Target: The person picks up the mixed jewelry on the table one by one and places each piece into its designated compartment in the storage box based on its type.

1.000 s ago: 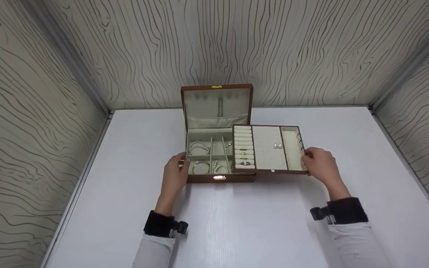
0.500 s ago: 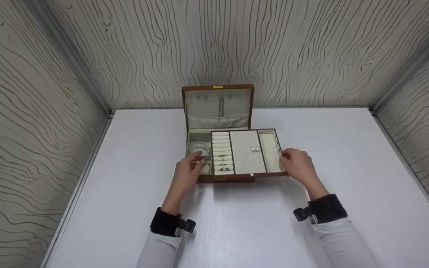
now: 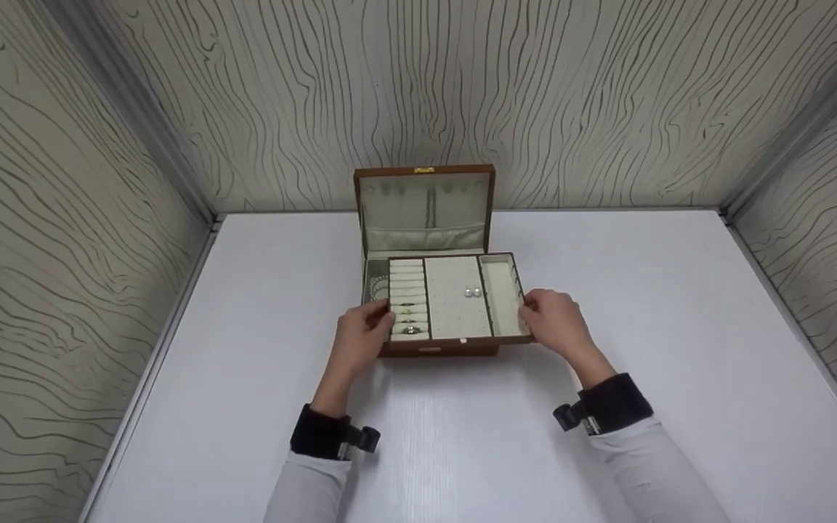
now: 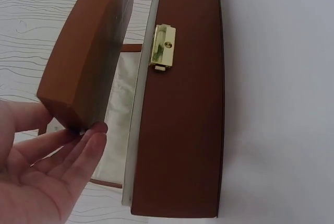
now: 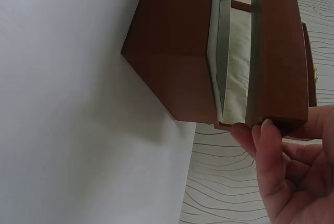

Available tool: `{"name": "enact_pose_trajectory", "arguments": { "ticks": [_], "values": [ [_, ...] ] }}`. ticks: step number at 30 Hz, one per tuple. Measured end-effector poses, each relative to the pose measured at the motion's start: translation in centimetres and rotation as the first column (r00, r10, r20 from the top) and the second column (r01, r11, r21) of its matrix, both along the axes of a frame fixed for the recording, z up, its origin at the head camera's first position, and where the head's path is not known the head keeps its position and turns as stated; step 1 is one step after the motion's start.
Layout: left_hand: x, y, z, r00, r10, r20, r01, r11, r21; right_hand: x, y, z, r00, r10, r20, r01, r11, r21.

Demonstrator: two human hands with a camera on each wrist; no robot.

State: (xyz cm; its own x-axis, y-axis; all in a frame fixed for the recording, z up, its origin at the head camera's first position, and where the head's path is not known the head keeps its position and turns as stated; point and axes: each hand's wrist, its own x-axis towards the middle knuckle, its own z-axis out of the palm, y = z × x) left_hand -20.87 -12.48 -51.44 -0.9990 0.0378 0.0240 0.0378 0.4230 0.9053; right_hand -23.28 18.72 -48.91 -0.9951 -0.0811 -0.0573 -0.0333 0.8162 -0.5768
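A brown jewelry tray (image 3: pixel 455 319) hovers over the open brown jewelry box (image 4: pixel 182 125), shifted slightly right of it. My left hand (image 3: pixel 357 341) pinches the tray's left end, thumb at the top edge and fingers beneath. At the opposite end, my right hand (image 3: pixel 560 327) grips it the same way. Ring rolls with several rings (image 3: pixel 410 330) fill the tray's left section, and two pearl earrings (image 3: pixel 472 292) sit on the middle panel. In both wrist views a gap shows between tray and box rim. Part of a beaded bracelet (image 3: pixel 379 287) shows inside; the tray hides other compartments.
The box's lid (image 3: pixel 397 203) stands upright at the back, with a chain (image 3: pixel 431 207) hanging inside it. A gold clasp (image 4: pixel 163 46) marks the box front. The white table (image 3: pixel 244 327) meets wood-grain walls (image 3: pixel 433 87) on three sides.
The tray has moved left over the box, carried by my right hand. My left hand has left the box's left side and taken hold of the tray's left end.
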Motion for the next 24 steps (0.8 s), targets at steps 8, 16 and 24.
{"name": "enact_pose_trajectory", "arguments": {
  "ticks": [8,16,24],
  "values": [
    [-0.9,-1.4,0.3,0.998,-0.009,0.065,0.012,0.999,-0.038,-0.4,-1.4,-0.5,0.999,0.045,0.012,-0.045,0.999,-0.009],
    [-2.3,-2.2,0.2,0.991,0.064,0.12,-0.051,0.993,-0.108,-0.9,-2.9,-1.2,0.996,0.085,0.019,-0.085,0.996,-0.007],
    [-3.1,-2.4,-0.4,0.993,0.089,0.079,-0.078,0.988,-0.132,-1.5,-3.7,-2.1,0.997,0.082,-0.004,-0.081,0.994,0.071]
  ]
}}
